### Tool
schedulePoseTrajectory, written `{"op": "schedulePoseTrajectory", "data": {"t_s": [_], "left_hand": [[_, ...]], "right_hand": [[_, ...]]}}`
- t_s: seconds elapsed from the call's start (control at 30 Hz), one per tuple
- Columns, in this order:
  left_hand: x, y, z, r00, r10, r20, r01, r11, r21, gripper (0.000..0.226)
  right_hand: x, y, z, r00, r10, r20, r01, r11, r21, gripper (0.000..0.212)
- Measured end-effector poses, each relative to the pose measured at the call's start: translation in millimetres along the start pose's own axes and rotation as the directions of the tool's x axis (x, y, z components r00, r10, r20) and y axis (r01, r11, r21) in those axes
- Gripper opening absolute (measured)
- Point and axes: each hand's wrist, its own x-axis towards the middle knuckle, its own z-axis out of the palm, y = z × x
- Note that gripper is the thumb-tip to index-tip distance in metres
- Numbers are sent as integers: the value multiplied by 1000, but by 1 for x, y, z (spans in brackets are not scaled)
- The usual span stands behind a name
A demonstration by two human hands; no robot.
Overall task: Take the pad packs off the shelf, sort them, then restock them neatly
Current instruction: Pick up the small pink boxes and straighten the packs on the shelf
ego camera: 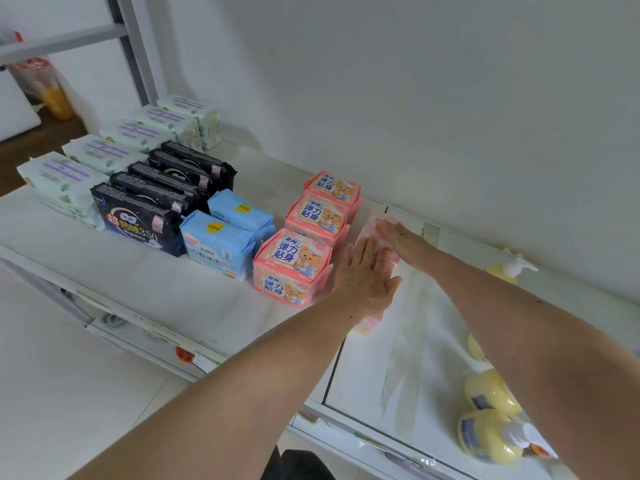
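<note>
Pad packs stand in rows on the white shelf (145, 271): pale green packs (104, 154) at the left, black packs (138, 216) beside them, two light blue packs (218, 240), then three coral bear-print packs (294, 265). Right of those lies a row of pale pink packs (372, 322), mostly hidden under my hands. My left hand (363, 275) lies flat with straight fingers on the nearer part of that row. My right hand (401, 237) presses flat on the farther part, fingertips toward the wall.
Yellow pump bottles (491, 438) lie at the shelf's right end, and another stands by the wall (509, 268). The white wall runs close behind the packs. A grey rack post (131, 50) rises at the far left. Lower shelf edges show below.
</note>
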Motion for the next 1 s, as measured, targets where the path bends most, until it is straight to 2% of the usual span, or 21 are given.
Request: {"op": "schedulePoseTrajectory", "data": {"t_s": [0.17,0.3,0.43,0.7,1.0], "left_hand": [[-6,-3,-3,1000,15,-15,-15,1000,4,73],[-16,-5,-2,1000,27,3,-27,999,27,73],[-13,-2,-2,999,37,13,-38,998,52,74],[-13,1,0,999,42,11,-42,998,47,74],[-12,5,-1,999,29,28,-30,999,44,75]], "right_hand": [[-8,-4,2,996,-90,-5,90,995,-48,60],[-15,0,5,992,-121,-38,118,991,-63,73],[-20,2,2,988,-136,-70,132,990,-54,58],[-26,12,-3,988,-104,-114,104,995,-11,59],[-31,7,0,997,32,-71,-24,994,108,66]]}}
